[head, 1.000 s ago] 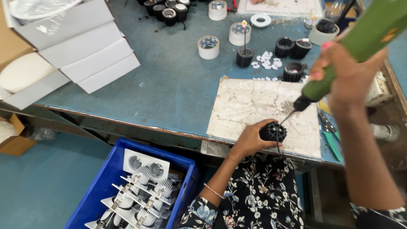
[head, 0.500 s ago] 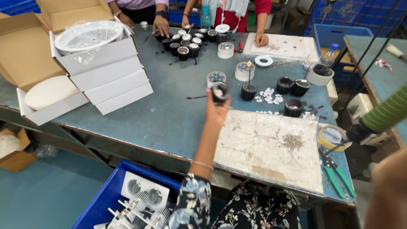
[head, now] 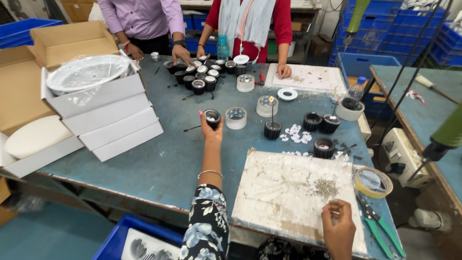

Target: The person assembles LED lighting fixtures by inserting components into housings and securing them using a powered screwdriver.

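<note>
We see the left hand [head: 210,130] stretched beyond the white board [head: 293,192], fingers pinching a black lamp housing [head: 212,118], apparently open face toward us, axis roughly level. Our right hand [head: 338,226] rests loosely curled on the board's near edge. Left of the board, the open carton [head: 29,72] holds wrapped white dishes [head: 86,72].

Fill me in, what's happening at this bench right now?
The person's left hand holds a small black round housing out over the blue table, near a roll of clear tape. Their right hand rests on the worn white board, fingers pinched just below a pile of small screws. Across the table, two other people handle more black housings.
</note>
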